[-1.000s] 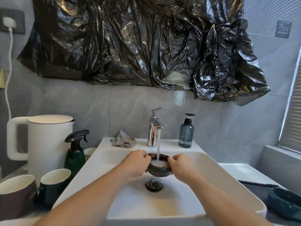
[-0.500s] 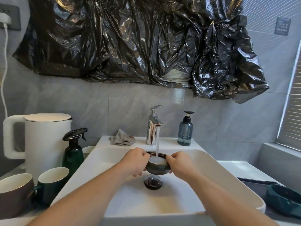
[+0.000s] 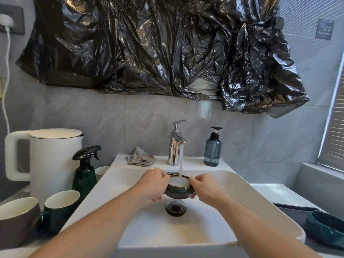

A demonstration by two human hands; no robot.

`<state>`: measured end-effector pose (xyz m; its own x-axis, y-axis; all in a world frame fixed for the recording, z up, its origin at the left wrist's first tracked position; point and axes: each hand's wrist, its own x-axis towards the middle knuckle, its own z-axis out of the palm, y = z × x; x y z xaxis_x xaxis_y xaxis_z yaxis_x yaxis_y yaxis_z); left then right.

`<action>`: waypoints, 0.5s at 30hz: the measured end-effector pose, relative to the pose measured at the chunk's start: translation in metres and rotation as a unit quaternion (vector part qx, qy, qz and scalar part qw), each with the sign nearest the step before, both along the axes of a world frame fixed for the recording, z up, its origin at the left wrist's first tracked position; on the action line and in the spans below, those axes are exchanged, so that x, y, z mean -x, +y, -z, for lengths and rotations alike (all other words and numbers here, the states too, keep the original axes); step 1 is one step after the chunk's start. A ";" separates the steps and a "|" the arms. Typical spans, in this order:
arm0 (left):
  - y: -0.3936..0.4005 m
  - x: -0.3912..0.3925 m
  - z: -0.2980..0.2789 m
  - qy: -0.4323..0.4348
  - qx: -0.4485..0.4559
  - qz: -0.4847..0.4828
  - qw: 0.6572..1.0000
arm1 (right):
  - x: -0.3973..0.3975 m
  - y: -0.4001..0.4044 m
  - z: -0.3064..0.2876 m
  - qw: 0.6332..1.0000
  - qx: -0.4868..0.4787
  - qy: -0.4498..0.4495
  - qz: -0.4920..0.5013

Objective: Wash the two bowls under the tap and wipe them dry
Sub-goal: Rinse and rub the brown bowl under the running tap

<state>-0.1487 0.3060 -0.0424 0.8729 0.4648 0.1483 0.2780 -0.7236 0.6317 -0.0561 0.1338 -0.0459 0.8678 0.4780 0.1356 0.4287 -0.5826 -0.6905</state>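
- We hold a dark bowl over the white sink, right under the running tap; the stream lands inside it and it is full of foamy water.
- Our left hand grips its left side, fingers curled round the rim.
- Our right hand grips the right side the same way.
- The drain lies just below the bowl.
- A crumpled cloth sits on the sink ledge, left of the tap; a soap bottle stands to its right.
- A second, teal bowl rests on the table at far right.
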 end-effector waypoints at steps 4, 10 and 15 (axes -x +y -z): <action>0.000 0.000 0.000 0.010 -0.013 -0.002 1.000 | 0.001 0.000 0.000 1.000 0.006 0.003 -0.004; 0.002 -0.002 0.002 0.011 -0.025 -0.003 1.000 | 0.003 -0.001 -0.001 1.000 0.009 0.000 -0.009; 0.002 -0.003 0.003 0.011 -0.027 -0.002 1.000 | 0.003 -0.001 -0.001 1.000 0.013 -0.002 -0.012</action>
